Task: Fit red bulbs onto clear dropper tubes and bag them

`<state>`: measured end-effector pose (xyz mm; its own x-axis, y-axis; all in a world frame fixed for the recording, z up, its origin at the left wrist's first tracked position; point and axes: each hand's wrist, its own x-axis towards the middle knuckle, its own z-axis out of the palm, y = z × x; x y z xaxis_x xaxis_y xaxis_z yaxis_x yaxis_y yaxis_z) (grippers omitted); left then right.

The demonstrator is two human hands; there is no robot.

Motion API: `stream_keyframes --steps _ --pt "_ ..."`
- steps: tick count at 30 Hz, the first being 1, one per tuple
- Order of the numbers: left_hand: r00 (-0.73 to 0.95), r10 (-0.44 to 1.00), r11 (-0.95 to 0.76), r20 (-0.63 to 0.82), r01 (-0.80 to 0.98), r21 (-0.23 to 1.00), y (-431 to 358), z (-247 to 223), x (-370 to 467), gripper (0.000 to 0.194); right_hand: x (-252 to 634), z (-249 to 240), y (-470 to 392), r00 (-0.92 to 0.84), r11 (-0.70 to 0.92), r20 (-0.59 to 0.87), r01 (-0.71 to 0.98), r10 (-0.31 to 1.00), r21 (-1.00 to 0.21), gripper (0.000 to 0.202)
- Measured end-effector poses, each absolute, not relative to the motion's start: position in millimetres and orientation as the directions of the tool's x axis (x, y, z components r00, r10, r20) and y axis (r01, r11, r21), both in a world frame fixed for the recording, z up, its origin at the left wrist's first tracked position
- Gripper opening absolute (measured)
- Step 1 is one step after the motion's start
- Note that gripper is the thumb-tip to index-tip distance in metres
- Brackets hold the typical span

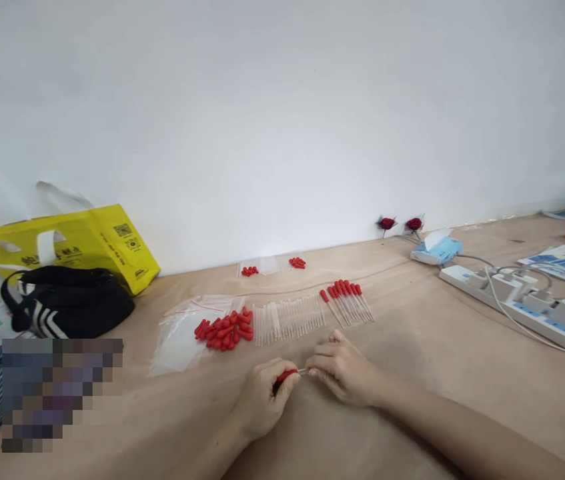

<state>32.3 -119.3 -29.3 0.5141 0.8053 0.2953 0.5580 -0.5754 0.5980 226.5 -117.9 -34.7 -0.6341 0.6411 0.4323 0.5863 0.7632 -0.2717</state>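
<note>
Clear plastic bags point(175, 343) lie flat at centre left; a pile of red bulbs point(227, 331) rests at their right edge. Farther back, a small clear bag point(273, 265) shows red bulbs at both ends; inside or on top, cannot tell. Yellow tote point(112, 243) at left, contents hidden; black pouch point(92, 300) in front of it.

Specimen, lower centre: single red bulb point(288, 375) and thin clear tube point(303, 371), end to end; depth of insertion cannot be told. Left hand point(265, 395) grips the bulb; right hand point(345, 369) pinches the tube. Behind: row of loose tubes point(275, 321), then red-bulbed tubes point(347, 288) fanned to its right.

Desk point(422, 327): brown, faintly creased. Wall point(282, 120) pale, plain. Power strip point(527, 313) and blue tissue pack point(437, 252) at right.
</note>
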Motion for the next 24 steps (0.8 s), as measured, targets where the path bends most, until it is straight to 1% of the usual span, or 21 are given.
stream_keyframes --steps 2,4,5,6,8,9,11,13,15,18,21,24 --pt "0.514 0.811 -0.561 0.278 0.553 0.616 -117 -29 29 0.020 229 -32 -118 -0.651 0.773 0.433 0.595 0.623 -0.220 0.020" --pt "0.484 0.825 -0.545 0.292 0.544 0.638 -115 -31 26 0.017 232 -32 -117 -0.653 0.772 0.435 0.606 0.621 -0.192 0.018" --pt "0.450 0.836 -0.535 0.313 0.544 0.647 -113 -33 24 0.020 235 -33 -115 -0.634 0.757 0.440 0.623 0.636 -0.197 0.019" --pt "0.401 0.851 -0.520 0.339 0.549 0.654 -111 -35 22 0.027 237 -35 -111 -0.593 0.727 0.452 0.651 0.666 -0.219 0.020" --pt "0.297 0.877 -0.480 0.377 0.574 0.664 -107 -39 19 0.038 245 -39 -99 -0.428 0.613 0.490 0.724 0.759 -0.317 0.022" --pt "0.267 0.887 -0.460 0.378 0.590 0.663 -105 -41 18 0.037 249 -42 -91 -0.307 0.528 0.504 0.758 0.807 -0.384 0.022" --pt "0.271 0.893 -0.448 0.359 0.615 0.649 -102 -44 17 0.029 257 -47 -72 -0.059 0.343 0.494 0.791 0.867 -0.506 0.020" --pt "0.322 0.887 -0.462 0.332 0.631 0.624 -102 -46 17 0.021 262 -50 -53 0.113 0.180 0.461 0.819 0.880 -0.545 0.017" --pt "0.357 0.880 -0.475 0.314 0.636 0.608 -102 -46 17 0.018 262 -52 -39 0.203 0.057 0.424 0.849 0.883 -0.526 0.014" --pt "0.362 0.877 -0.481 0.317 0.630 0.610 -103 -46 17 0.016 256 -53 -30 0.258 -0.064 0.369 0.884 0.893 -0.463 0.012" --pt "0.356 0.878 -0.479 0.321 0.614 0.627 -104 -45 17 0.014 249 -51 -29 0.271 -0.124 0.337 0.909 0.902 -0.398 0.012" --pt "0.370 0.882 -0.468 0.291 0.616 0.634 -105 -43 18 0.013 246 -49 -31 0.263 -0.138 0.318 0.920 0.911 -0.366 0.013"
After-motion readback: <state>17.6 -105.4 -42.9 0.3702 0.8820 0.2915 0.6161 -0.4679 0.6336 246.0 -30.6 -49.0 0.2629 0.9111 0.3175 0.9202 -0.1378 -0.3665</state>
